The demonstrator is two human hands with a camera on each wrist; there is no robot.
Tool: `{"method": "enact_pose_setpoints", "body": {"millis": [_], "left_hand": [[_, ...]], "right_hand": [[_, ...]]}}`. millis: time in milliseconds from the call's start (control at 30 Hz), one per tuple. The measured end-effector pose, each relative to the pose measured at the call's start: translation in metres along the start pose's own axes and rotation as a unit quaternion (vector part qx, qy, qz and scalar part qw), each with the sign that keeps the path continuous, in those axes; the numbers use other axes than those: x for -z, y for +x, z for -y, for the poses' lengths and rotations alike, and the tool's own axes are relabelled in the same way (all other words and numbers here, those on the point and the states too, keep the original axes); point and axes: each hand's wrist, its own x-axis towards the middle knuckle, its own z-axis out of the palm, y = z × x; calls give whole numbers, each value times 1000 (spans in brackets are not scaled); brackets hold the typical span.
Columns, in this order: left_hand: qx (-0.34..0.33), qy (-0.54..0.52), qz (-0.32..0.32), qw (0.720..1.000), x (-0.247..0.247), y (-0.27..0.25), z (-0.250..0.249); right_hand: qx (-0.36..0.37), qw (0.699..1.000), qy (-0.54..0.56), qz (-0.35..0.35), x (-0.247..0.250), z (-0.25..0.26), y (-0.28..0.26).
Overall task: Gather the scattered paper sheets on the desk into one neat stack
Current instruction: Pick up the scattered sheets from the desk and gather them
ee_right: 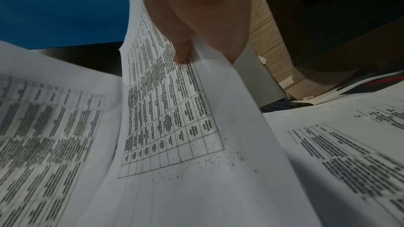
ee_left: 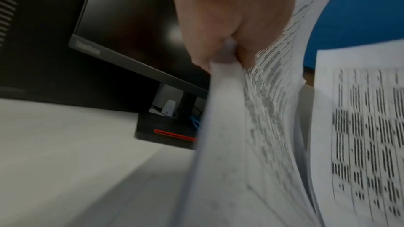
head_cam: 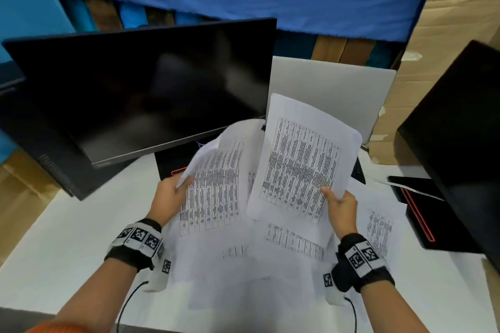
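Observation:
My left hand [head_cam: 173, 194] pinches the left edge of a curled bundle of printed sheets [head_cam: 216, 186] lifted off the white desk [head_cam: 67, 238]; in the left wrist view its thumb and fingers [ee_left: 220, 28] clamp the bundle's edge [ee_left: 231, 110]. My right hand [head_cam: 339, 207] holds a single printed table sheet [head_cam: 300, 159] up by its right edge, thumb on top; the right wrist view shows that thumb [ee_right: 183, 53] on this sheet [ee_right: 174, 118]. More printed sheets lie flat below: one under the hands [head_cam: 295, 240] and one at the right [head_cam: 378, 227].
A black monitor [head_cam: 140, 89] stands right behind the lifted papers, its base [head_cam: 173, 165] on the desk. A grey panel [head_cam: 332, 89] and cardboard [head_cam: 454, 35] rise at the back right. A second dark monitor [head_cam: 454, 143] with a red-lined base [head_cam: 416, 213] crowds the right side.

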Motion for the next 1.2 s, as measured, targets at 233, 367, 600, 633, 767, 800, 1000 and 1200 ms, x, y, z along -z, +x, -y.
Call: {"method": "enact_pose_setpoints", "body": {"millis": [233, 367, 600, 633, 767, 800, 1000, 1200], "left_hand": [[-23, -66, -65, 995, 17, 22, -11], [-8, -89, -19, 996, 9, 23, -9], [-116, -82, -151, 978, 38, 45, -43], [-134, -83, -170, 973, 48, 52, -49], [-177, -155, -224, 946, 84, 72, -84], [-181, -187, -229, 938, 91, 72, -97], [-160, -247, -165, 941, 74, 74, -133], [-81, -289, -48, 953, 6, 63, -109]], "right_hand": [[1, 999, -35, -9, 5, -6, 6], [-3, 999, -46, -13, 7, -7, 8], [-11, 998, -63, -13, 12, -3, 15], [-11, 998, -63, -12, 12, -1, 16], [-8, 998, -62, 0, 15, 11, 23], [-4, 998, -63, 6, 16, 15, 25], [49, 996, -22, 69, 11, 62, 28], [62, 984, 0, 166, 8, 98, 22]]}}
